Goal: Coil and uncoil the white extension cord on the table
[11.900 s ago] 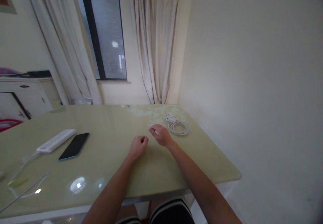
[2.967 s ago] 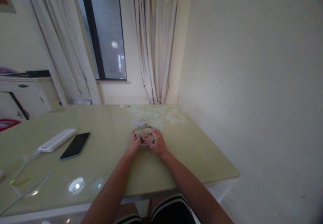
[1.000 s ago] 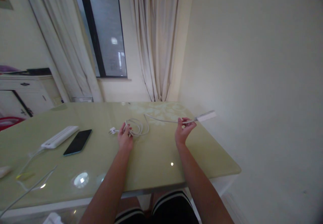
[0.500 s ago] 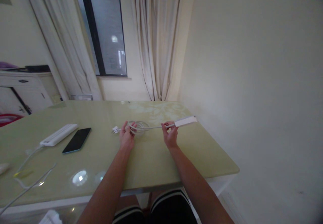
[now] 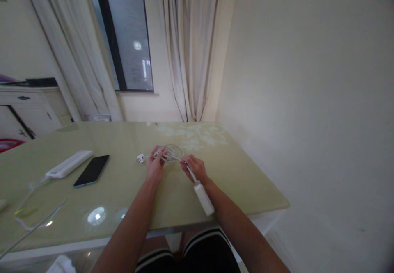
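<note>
My left hand is closed around the loops of a coiled white power cord, above the middle of the table. The cord's plug sticks out to the left of that hand. My right hand pinches the same cord just right of the coil. From under its fingers the cord runs down to a white power strip, which hangs slanted toward me beside my right forearm. The palm side of my right hand is hidden.
On the greenish table, left of my hands, lie a dark phone and another white power strip with its cable. A white wall borders the right side. Curtains hang behind the far edge.
My right hand has moved left along the cord to the coil. The power strip has swung from pointing right to hanging toward me. My left hand stays on the coil.
</note>
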Available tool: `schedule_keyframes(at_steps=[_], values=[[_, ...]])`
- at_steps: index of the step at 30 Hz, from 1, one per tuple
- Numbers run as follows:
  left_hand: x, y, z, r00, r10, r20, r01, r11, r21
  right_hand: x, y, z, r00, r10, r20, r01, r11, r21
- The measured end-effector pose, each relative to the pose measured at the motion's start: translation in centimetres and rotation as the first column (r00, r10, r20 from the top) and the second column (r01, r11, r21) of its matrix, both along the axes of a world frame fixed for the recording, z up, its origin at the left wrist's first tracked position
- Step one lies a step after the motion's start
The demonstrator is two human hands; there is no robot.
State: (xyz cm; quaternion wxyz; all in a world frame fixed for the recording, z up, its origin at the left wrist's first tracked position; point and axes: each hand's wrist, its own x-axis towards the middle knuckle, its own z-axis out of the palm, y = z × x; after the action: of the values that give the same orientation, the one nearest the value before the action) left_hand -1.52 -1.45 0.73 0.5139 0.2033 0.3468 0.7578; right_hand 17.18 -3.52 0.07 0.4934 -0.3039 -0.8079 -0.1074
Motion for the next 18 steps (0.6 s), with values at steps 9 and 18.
schedule_keyframes(at_steps=[9, 18], values=[[-0.2, 0.4, -0.7, 0.998, 0.053, -0.04, -0.052, 0.999, 0.013, 2.8, 0.6, 4.1, 0.958, -0.132, -0.256, 0.12, 0.991, -0.063], [-0.7, 1.1, -1.4, 0.989, 0.121, -0.09, -0.123, 0.992, -0.021, 12.7, 1.2, 19.0, 0.815, -0.574, 0.077, 0.577, 0.793, -0.194]])
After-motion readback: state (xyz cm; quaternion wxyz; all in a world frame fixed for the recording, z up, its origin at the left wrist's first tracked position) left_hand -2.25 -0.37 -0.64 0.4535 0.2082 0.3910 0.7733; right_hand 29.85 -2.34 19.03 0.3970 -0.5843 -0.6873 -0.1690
